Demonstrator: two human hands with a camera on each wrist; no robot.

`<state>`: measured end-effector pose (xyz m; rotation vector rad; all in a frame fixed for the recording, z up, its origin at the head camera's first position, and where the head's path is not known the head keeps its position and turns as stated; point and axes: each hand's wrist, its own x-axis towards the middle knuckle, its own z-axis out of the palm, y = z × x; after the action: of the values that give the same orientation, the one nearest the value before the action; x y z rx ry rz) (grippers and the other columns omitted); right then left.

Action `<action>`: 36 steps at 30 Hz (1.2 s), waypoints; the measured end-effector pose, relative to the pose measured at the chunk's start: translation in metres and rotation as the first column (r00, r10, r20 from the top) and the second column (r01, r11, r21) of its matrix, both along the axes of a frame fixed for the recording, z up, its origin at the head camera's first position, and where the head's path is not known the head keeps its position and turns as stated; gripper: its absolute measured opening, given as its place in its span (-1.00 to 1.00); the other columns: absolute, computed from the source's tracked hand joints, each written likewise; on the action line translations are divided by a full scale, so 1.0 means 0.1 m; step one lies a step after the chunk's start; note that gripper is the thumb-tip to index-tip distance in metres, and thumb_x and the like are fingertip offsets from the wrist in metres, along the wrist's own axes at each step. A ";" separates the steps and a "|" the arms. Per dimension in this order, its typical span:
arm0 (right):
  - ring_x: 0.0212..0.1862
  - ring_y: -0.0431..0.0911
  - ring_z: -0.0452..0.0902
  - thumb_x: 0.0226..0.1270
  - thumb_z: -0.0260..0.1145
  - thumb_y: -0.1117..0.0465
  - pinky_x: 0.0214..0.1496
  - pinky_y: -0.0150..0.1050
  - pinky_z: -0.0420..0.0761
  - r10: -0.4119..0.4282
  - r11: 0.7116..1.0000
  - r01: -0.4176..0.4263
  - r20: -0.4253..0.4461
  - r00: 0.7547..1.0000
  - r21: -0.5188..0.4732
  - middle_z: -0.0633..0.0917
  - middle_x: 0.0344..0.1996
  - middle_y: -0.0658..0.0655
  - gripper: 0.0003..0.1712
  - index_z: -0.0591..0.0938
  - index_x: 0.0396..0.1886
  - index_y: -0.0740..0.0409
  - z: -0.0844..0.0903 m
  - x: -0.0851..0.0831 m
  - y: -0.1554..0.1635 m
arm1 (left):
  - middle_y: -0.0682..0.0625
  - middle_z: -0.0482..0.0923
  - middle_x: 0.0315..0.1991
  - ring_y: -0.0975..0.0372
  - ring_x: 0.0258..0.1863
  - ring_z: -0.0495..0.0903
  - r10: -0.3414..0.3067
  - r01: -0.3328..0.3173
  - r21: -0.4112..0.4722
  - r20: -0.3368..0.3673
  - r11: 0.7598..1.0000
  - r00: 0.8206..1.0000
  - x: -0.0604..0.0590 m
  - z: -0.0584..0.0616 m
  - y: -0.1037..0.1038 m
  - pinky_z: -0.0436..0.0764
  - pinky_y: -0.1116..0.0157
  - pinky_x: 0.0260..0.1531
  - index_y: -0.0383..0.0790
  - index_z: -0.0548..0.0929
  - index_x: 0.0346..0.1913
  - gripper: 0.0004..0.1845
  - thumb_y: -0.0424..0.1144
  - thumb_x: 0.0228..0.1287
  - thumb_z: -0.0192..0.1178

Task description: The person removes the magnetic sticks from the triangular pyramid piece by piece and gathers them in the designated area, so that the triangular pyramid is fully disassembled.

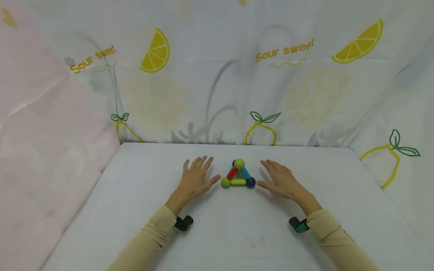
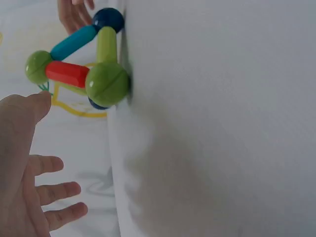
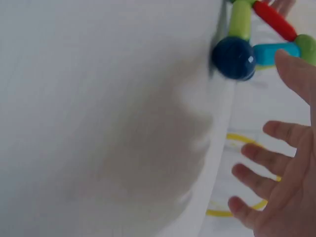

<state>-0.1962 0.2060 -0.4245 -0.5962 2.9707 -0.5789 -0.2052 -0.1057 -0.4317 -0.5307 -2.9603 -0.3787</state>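
- ball-&-rod model (image 1: pixel 239 181) is sitting nr ctr of head frame, on white table (image 1: pixel 237 233)
- L hand (image 1: pixel 196 181) is hovering just L of it, released, fingers spread
- R hand (image 1: pixel 282 182) is hovering just R, also released

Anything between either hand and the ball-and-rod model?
Nothing visible. The left hand and right hand flank the model, thumbs nearest its front green ball and front dark blue ball; no other object shows in either gap.
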 end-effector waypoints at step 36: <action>-0.02 0.04 0.60 0.38 0.18 0.24 0.08 -0.05 0.56 -0.036 0.787 -0.032 -0.097 0.995 -0.616 0.62 -0.03 0.17 -0.68 0.44 0.09 0.19 -0.31 0.02 -0.54 | -0.03 0.53 0.06 0.19 -0.12 0.61 -0.199 0.217 0.663 -0.105 0.716 0.974 -0.14 -0.07 0.49 0.60 0.34 -0.22 -0.09 0.44 0.24 -0.60 -0.22 0.36 0.11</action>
<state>-0.1938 0.1524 -0.4556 -0.6669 2.8248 -1.6007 -0.2193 -0.0565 -0.4388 -0.7429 -2.4588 -1.3797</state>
